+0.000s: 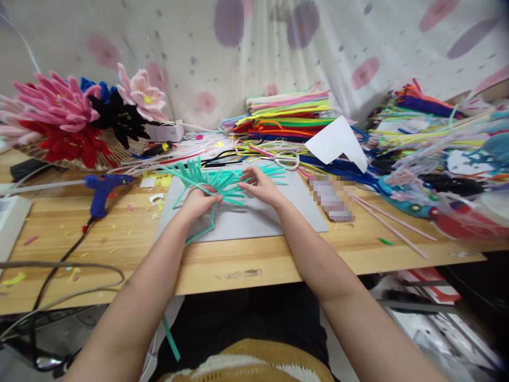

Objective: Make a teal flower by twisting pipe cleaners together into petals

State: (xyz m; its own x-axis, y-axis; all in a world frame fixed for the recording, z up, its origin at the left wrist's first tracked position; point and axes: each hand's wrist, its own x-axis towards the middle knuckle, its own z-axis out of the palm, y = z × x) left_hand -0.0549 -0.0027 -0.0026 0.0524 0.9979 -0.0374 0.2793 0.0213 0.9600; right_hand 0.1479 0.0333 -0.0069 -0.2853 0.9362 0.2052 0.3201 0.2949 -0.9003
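My left hand [202, 200] is closed around a spiky cluster of turquoise pipe cleaners [193, 174], whose ends fan out upward and to the right. One long bent stem hangs from below the grip toward the front edge of the board. Beside the cluster, my right hand [260, 185] has its fingers parted, with the fingertips close to the turquoise ends; I cannot tell whether they touch. More turquoise pipe cleaners [276, 170] lie behind the right hand. Under both hands is a flat grey board [254, 225] on the wooden table [246, 270].
A blue glue gun [102, 192] with its cord lies left. Pipe-cleaner flowers [75, 114] stand back left. Scissors [288, 159], stacked coloured pipe cleaners [286, 114] and white paper [338, 143] are behind the board. A blurred-out flat object [333, 199] and pink stems [392, 225] lie right.
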